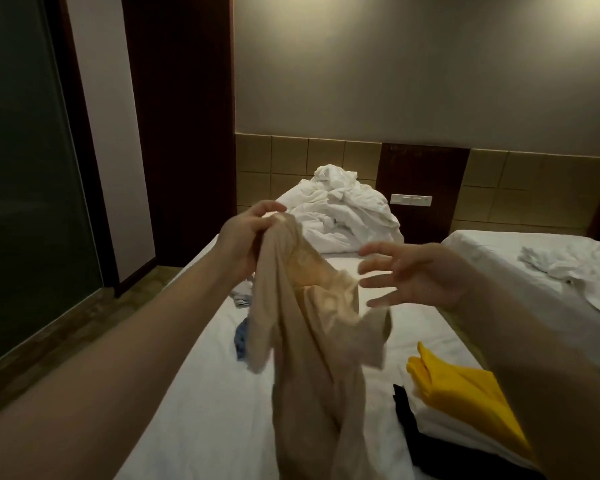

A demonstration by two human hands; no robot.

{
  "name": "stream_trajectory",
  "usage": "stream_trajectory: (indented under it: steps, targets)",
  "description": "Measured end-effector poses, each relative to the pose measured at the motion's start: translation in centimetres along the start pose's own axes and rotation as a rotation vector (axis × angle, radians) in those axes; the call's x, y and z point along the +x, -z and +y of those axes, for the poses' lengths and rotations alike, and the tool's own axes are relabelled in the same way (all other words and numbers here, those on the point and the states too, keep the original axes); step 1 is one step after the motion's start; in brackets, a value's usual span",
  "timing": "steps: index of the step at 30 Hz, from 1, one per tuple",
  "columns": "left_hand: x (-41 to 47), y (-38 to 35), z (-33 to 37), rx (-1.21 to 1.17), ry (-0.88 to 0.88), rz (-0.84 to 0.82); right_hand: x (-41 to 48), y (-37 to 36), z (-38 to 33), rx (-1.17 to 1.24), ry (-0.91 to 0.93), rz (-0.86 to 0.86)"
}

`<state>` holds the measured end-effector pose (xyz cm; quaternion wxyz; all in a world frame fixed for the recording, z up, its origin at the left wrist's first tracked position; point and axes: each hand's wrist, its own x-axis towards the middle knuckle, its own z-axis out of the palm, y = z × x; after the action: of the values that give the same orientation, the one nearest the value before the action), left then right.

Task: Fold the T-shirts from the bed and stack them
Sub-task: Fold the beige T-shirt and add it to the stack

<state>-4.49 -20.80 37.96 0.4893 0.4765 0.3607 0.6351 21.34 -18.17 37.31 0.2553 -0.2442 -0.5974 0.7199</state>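
Observation:
A beige T-shirt hangs bunched in the air over the white bed. My left hand grips its top edge, fingers curled round the cloth. My right hand hovers just right of the shirt with fingers spread, holding nothing. On the bed's near right lies a stack of folded shirts: a yellow one on top, a white one under it and a black one at the bottom. A blue garment and a striped light one lie loose behind the hanging shirt.
A heap of crumpled white bedding fills the far end of the bed. A second bed with a rumpled white cloth stands to the right across a narrow gap. A dark glass door and floor lie to the left.

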Motion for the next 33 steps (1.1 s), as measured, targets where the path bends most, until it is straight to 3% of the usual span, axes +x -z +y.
stream_trajectory:
  steps: [2,4,5,7,10,13,16,18,19,21,23,28,33]
  targets:
    - [0.1,-0.6,0.5,0.067,-0.061,-0.031,1.9,-1.7,1.0,-0.13,-0.049,0.244]
    - [0.1,-1.3,0.9,0.212,-0.132,-0.073,4.5,-3.5,3.1,-0.499,-0.148,0.479]
    - [0.1,-1.7,1.2,0.299,-0.162,-0.107,5.7,-3.9,4.6,-0.687,-0.179,0.564]
    - [-0.1,-2.2,1.9,0.432,-0.203,-0.202,7.6,-4.2,7.2,-0.83,-0.164,0.645]
    - [-0.4,-1.9,3.2,0.538,-0.257,-0.279,8.5,-4.2,9.8,-0.85,-0.165,0.568]
    - [-0.2,-0.6,4.3,0.617,-0.281,-0.188,8.5,-3.7,10.9,-0.655,-0.125,0.664]
    - [0.8,0.9,3.9,1.111,-0.301,-0.111,8.3,-3.2,9.4,-0.517,0.117,0.777]
    - [1.4,1.6,2.6,1.464,-0.161,-0.161,8.0,-3.6,7.5,-0.468,0.21,0.766]
    - [1.5,1.8,1.5,1.525,-0.035,-0.237,7.9,-4.1,6.5,-0.499,0.221,0.735]
    - [1.0,1.6,-1.2,1.455,0.197,-0.461,7.9,-5.5,4.7,-0.608,0.237,0.663]
    - [-0.1,1.1,-4.0,1.389,0.208,-0.574,8.0,-6.5,3.1,-0.709,0.236,0.618]
    - [-1.2,1.3,-7.3,0.862,0.011,-0.093,6.6,-4.6,1.5,-1.015,0.168,0.674]
    - [-0.6,5.1,-4.6,0.993,-0.094,0.051,3.5,1.5,2.8,-1.249,0.047,0.866]
